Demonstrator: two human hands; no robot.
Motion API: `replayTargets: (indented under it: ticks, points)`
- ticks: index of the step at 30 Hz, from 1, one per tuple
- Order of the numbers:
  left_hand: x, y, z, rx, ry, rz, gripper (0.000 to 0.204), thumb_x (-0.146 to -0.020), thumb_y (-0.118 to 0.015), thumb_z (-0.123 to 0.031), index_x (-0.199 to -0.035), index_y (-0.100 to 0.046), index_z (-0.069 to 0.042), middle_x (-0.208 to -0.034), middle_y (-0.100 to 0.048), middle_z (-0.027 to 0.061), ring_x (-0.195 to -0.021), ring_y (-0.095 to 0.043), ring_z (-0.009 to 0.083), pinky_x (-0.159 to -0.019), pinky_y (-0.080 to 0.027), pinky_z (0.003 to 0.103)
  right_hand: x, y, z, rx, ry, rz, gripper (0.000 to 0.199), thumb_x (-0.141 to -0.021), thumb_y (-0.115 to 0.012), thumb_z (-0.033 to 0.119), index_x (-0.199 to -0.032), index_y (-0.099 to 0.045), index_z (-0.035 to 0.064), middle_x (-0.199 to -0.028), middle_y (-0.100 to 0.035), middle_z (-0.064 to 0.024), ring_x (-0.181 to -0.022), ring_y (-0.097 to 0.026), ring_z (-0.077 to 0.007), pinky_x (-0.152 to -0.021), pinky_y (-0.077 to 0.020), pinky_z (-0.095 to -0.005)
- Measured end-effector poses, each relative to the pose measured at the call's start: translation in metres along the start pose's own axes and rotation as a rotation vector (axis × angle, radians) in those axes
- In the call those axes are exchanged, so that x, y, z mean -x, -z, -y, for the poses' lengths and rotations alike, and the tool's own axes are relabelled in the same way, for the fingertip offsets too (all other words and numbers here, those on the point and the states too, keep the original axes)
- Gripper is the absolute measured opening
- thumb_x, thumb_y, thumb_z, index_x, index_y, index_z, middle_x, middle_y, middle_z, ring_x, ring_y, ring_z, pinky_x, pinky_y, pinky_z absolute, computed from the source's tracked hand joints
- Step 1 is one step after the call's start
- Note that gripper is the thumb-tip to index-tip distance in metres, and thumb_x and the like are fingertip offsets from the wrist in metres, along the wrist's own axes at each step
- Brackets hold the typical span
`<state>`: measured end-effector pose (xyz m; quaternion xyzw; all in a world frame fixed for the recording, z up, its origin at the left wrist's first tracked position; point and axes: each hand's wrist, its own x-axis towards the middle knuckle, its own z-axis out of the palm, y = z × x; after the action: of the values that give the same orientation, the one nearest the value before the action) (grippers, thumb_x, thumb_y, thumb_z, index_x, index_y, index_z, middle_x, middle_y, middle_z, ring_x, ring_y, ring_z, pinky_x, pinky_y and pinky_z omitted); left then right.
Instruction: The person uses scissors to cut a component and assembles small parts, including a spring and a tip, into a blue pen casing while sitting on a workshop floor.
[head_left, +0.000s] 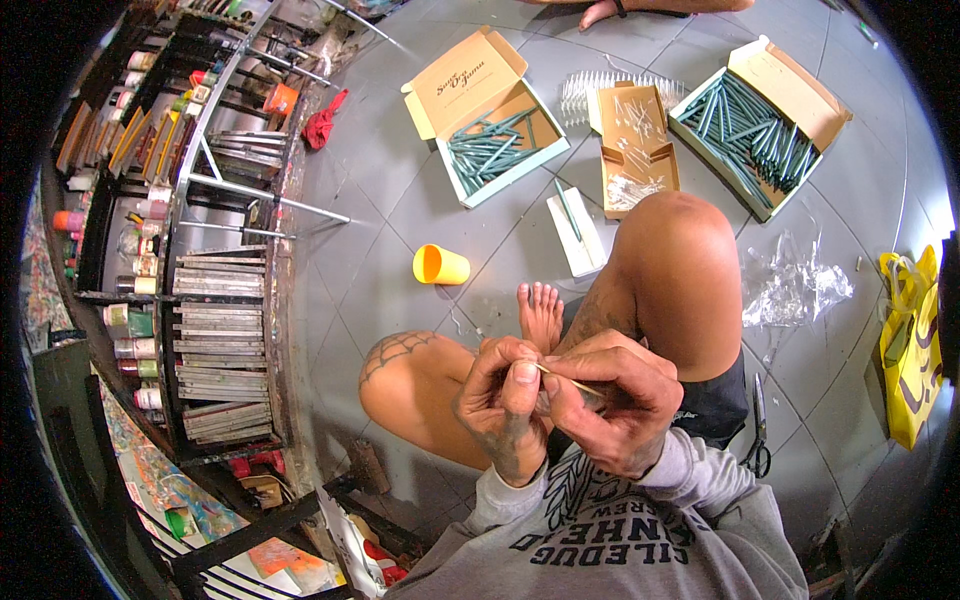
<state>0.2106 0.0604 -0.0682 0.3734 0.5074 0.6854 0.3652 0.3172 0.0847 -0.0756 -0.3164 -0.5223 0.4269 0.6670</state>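
Observation:
Close in front of my body, both hands meet at a thin pale stick (572, 381), too small for its kind to be told. My left hand (503, 405) pinches its one end between thumb and forefinger. My right hand (625, 400) is closed round the rest of it, and its curled fingers hide part of the stick. Beyond my foot, a dark green pencil-like stick (568, 210) lies on a white block (583, 257). Left of that, an orange cup (441, 265) rests on its side on the tiles.
Green pencil-like sticks fill two open boxes (515, 177) (748, 130). Between them a brown box (612, 150) holds small clear pieces. Clear plastic (795, 285), scissors (759, 430) and a yellow bag (908, 350) lie right. Racks (222, 340) stand left. Another person's hand (598, 12) shows at the top.

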Motion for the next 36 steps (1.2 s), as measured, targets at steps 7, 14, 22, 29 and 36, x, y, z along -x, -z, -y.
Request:
replayTargets:
  ticks: [7,14,22,29,36]
  points:
    - [0.002,0.003,0.001,0.051,0.014,-0.014,0.014,-0.088,-0.065,-0.005,-0.097,-0.064,0.005,-0.092,-0.058,0.0053,-0.076,-0.055,0.0088,-0.067,-0.047,0.02,-0.002,0.0,0.0,0.018,0.021,0.017,0.017,-0.073,-0.072,-0.007,-0.09,-0.071,-0.0031,-0.078,-0.07,-0.0134,-0.067,-0.068,-0.0196,-0.062,-0.0519,-0.0275]
    - [0.002,0.005,0.003,-0.025,-0.048,-0.046,0.014,-0.087,-0.066,-0.007,-0.095,-0.064,0.006,-0.092,-0.057,0.0061,-0.08,-0.054,0.0104,-0.073,-0.045,0.022,0.002,-0.002,0.002,0.005,-0.043,0.015,0.017,-0.074,-0.072,-0.007,-0.091,-0.071,-0.0037,-0.078,-0.07,-0.0137,-0.068,-0.068,-0.0183,-0.062,-0.0515,-0.0272]
    - [0.003,0.012,0.003,-0.09,-0.032,-0.005,0.017,-0.087,-0.066,-0.01,-0.093,-0.064,0.006,-0.092,-0.057,0.0067,-0.082,-0.053,0.0118,-0.075,-0.044,0.024,0.005,-0.006,0.001,-0.03,-0.04,-0.001,0.012,-0.079,-0.074,-0.003,-0.091,-0.07,-0.0045,-0.079,-0.071,-0.0141,-0.068,-0.067,-0.0172,-0.061,-0.0507,-0.0264]
    - [0.003,0.013,0.006,-0.06,-0.053,0.001,0.014,-0.087,-0.065,-0.008,-0.092,-0.064,0.005,-0.09,-0.058,0.007,-0.081,-0.053,0.012,-0.074,-0.043,0.025,0.007,-0.007,0.002,-0.087,-0.099,-0.006,0.011,-0.082,-0.074,-0.001,-0.091,-0.069,-0.0051,-0.08,-0.072,-0.0137,-0.067,-0.066,-0.0155,-0.061,-0.0501,-0.0256]
    - [0.004,0.012,0.004,-0.073,-0.042,-0.017,0.015,-0.086,-0.066,-0.009,-0.091,-0.065,0.005,-0.089,-0.059,0.007,-0.081,-0.053,0.0122,-0.074,-0.043,0.024,0.007,-0.006,0.004,-0.108,-0.132,0.019,0.011,-0.083,-0.074,0.0,-0.091,-0.069,-0.0056,-0.079,-0.071,-0.0135,-0.066,-0.065,-0.0145,-0.06,-0.0495,-0.0251]
